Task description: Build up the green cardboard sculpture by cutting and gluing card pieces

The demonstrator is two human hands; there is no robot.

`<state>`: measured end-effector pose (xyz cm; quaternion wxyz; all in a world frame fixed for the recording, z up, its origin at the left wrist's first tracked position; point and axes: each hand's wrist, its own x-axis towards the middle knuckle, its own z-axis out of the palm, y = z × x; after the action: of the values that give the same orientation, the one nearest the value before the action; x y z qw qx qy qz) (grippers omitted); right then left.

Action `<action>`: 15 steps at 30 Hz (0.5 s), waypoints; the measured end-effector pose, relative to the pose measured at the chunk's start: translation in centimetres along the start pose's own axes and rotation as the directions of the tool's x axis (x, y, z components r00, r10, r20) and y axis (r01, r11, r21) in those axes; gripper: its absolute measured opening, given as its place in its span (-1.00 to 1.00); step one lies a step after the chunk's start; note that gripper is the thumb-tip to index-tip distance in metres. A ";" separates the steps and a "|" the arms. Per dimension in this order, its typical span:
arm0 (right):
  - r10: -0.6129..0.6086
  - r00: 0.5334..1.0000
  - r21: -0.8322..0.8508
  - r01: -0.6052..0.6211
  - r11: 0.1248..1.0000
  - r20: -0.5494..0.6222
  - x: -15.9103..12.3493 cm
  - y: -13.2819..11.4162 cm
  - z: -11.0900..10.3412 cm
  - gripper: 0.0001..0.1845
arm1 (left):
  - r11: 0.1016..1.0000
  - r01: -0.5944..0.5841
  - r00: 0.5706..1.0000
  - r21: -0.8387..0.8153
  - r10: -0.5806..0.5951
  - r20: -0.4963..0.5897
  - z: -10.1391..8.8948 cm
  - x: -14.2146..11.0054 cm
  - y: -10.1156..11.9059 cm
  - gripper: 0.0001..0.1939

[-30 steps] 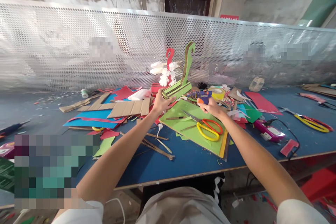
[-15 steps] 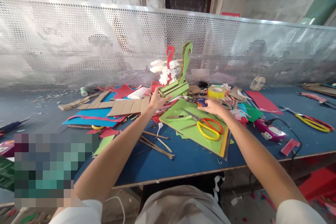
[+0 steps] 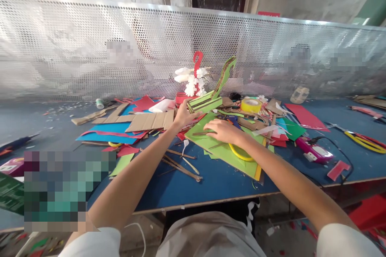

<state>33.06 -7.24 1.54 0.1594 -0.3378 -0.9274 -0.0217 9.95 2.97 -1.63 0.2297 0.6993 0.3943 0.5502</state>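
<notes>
My left hand point(image 3: 184, 115) grips the base of a green cardboard piece point(image 3: 208, 102), a striped block with a hooked upright that leans to the right. My right hand point(image 3: 223, 130) hovers low over green sheets point(image 3: 238, 164), fingers reaching left toward a thin brown strip point(image 3: 199, 133); I see nothing held in it. Under that wrist shows the yellow handle of scissors point(image 3: 241, 154), the rest covered. Just behind the hand lies a blue tool point(image 3: 233, 121), partly hidden. A red hooked piece with white flowers point(image 3: 190, 86) stands behind the green one.
Cardboard strips point(image 3: 150, 122) and blue sheets point(image 3: 105, 133) lie left. Yellow tape point(image 3: 251, 105), a purple device with a cord point(image 3: 315, 150) and yellow-and-red-handled pliers point(image 3: 362, 140) are right. Thin sticks point(image 3: 181, 166) lie near the front edge. A perforated metal screen point(image 3: 150, 48) runs along the back.
My right hand has let go of the blue-and-orange tool and moved left and down over the scissors and green sheets. The green piece's upright has tilted to the right in my left hand.
</notes>
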 end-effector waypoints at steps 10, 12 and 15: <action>-0.182 0.982 -0.169 0.172 0.971 -0.047 1.0 -0.3 0.1 -0.62 | 0.998 -0.036 0.999 0.049 0.035 0.008 0.0 0.0 -0.3 -0.16; -0.219 0.968 -0.212 0.190 0.959 -0.122 1.1 0.1 -1.0 -0.60 | 0.998 -0.034 0.999 0.049 0.033 0.014 0.0 -0.1 -0.2 -0.15; -0.212 0.951 -0.262 0.151 0.953 -0.225 2.1 0.8 -2.5 -0.61 | 0.999 -0.045 0.999 0.030 0.045 0.009 0.1 -0.4 -0.1 -0.14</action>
<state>32.81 -5.72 4.52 0.2303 -0.2619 -0.9175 -0.1913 9.98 2.75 -1.98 0.2082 0.7135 0.3860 0.5464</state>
